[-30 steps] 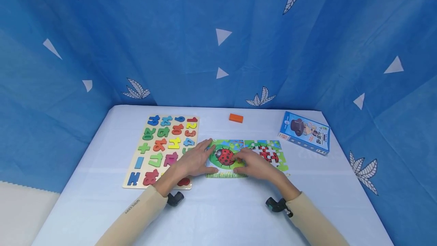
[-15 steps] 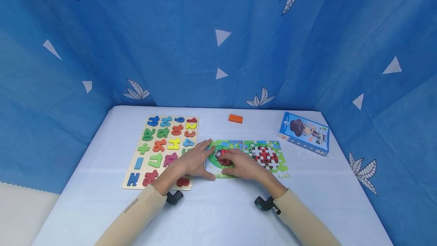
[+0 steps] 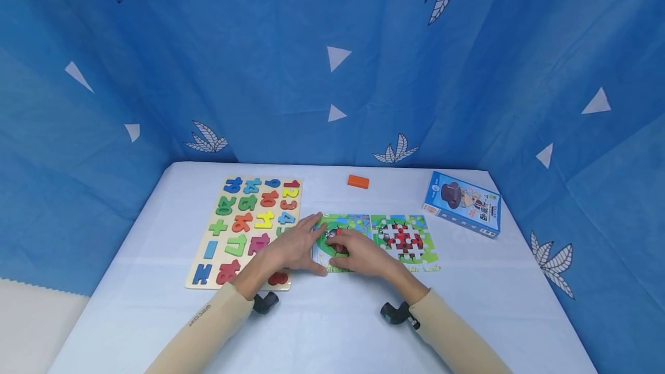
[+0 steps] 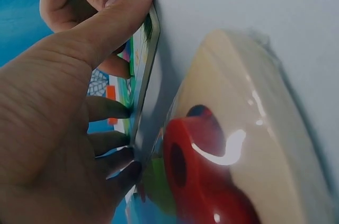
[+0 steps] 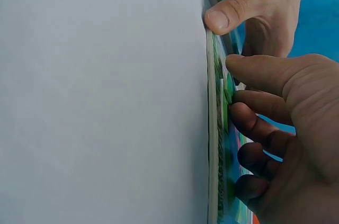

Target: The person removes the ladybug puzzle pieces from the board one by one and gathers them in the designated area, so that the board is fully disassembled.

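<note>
A ladybug jigsaw lies in the middle of the table: the left panel (image 3: 355,221) carries a ladybug picture, and the right panel (image 3: 410,241) has a ladybug with white gaps among its pieces. My left hand (image 3: 294,247) spans the left panel's left end, fingers spread and thumb along the near edge. Over the left panel, my right hand (image 3: 361,253) has its thumb and fingertips close together. A thin green puzzle piece (image 5: 229,90) shows between them in the right wrist view. This hand covers part of the ladybug.
At left lies a wooden number board (image 3: 220,244), its near right corner under my left forearm. An orange block (image 3: 358,181) sits behind the panels. A blue game box (image 3: 462,204) lies back right. Blue curtains (image 3: 291,62) enclose the table (image 3: 332,328).
My right hand has moved left across the left panel, uncovering more of the right panel. The left hand stays at the panel's left end, its thumb slightly lower.
</note>
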A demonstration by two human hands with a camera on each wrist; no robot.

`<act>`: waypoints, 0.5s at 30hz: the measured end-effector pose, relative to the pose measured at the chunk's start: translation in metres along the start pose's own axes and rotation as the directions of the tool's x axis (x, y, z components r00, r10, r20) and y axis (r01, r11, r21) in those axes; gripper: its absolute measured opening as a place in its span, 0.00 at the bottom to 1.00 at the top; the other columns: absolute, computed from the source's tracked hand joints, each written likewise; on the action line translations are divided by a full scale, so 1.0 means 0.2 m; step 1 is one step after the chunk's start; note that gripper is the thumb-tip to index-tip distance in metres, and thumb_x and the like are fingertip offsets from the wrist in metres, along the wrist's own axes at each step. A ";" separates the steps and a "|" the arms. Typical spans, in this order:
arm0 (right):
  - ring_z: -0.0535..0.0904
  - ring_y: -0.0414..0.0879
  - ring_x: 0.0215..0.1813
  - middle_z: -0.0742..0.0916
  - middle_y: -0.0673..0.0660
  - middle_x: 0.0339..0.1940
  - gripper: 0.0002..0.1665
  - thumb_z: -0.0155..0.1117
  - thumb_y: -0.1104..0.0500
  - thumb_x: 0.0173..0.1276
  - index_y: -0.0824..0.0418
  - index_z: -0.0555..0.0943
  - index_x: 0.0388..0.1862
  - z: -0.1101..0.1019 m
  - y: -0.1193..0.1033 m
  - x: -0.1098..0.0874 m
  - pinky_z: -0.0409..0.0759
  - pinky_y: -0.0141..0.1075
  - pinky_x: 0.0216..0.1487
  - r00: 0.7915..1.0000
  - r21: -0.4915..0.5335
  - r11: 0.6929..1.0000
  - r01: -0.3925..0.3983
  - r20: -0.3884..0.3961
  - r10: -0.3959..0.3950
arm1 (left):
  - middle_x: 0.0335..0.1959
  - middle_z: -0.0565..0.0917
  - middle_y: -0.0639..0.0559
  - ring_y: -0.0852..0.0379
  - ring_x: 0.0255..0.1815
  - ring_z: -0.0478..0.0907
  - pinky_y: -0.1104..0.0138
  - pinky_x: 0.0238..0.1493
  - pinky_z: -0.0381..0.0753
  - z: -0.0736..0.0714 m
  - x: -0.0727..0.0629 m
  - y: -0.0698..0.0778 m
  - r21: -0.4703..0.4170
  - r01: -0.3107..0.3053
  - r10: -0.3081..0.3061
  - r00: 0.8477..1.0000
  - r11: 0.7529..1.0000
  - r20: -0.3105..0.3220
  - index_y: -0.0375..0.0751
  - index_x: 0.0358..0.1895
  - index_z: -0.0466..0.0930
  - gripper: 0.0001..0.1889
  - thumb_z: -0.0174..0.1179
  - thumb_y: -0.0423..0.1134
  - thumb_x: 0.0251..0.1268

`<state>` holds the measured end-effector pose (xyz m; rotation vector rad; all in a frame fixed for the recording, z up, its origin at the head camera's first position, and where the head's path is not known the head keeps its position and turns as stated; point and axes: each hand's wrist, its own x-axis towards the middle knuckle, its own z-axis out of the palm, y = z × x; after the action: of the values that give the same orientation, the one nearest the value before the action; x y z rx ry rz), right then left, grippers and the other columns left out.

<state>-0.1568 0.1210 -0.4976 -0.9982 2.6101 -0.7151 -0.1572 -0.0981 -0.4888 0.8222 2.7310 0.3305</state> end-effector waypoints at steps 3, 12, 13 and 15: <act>0.73 0.39 0.37 0.79 0.43 0.34 0.22 0.70 0.49 0.68 0.54 0.83 0.58 0.00 0.00 0.00 0.74 0.31 0.36 1.000 0.018 1.000 0.003 -0.020 -0.003 | 0.83 0.49 0.45 0.46 0.82 0.47 0.49 0.75 0.63 0.00 0.00 0.00 0.003 0.001 -0.001 1.000 1.000 -0.001 0.44 0.80 0.57 0.61 0.69 0.74 0.45; 0.75 0.39 0.38 0.80 0.42 0.36 0.15 0.69 0.53 0.69 0.52 0.84 0.54 0.01 0.00 0.02 0.77 0.32 0.39 0.996 0.148 0.988 -0.047 -0.068 0.058 | 0.83 0.49 0.45 0.47 0.83 0.47 0.49 0.75 0.63 0.00 -0.01 0.00 0.003 0.000 0.000 1.000 1.000 -0.003 0.43 0.80 0.57 0.61 0.69 0.74 0.45; 0.75 0.39 0.38 0.80 0.42 0.36 0.15 0.69 0.53 0.70 0.51 0.84 0.53 0.01 0.00 0.02 0.77 0.31 0.39 0.995 0.164 0.985 -0.055 -0.073 0.067 | 0.83 0.49 0.45 0.47 0.83 0.47 0.49 0.75 0.62 0.00 -0.01 0.00 0.004 0.001 -0.001 1.000 1.000 -0.002 0.43 0.80 0.57 0.61 0.69 0.74 0.45; 0.76 0.39 0.38 0.81 0.42 0.37 0.13 0.69 0.54 0.70 0.51 0.84 0.52 0.01 0.00 0.02 0.78 0.32 0.39 0.993 0.193 0.979 -0.067 -0.083 0.084 | 0.83 0.49 0.45 0.47 0.83 0.47 0.50 0.75 0.62 0.00 -0.01 0.00 0.004 0.002 -0.002 1.000 1.000 -0.004 0.43 0.80 0.57 0.61 0.69 0.74 0.45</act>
<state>-0.1587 0.1171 -0.4998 -0.8242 2.5794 -0.9901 -0.1563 -0.0999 -0.4888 0.8212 2.7367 0.3269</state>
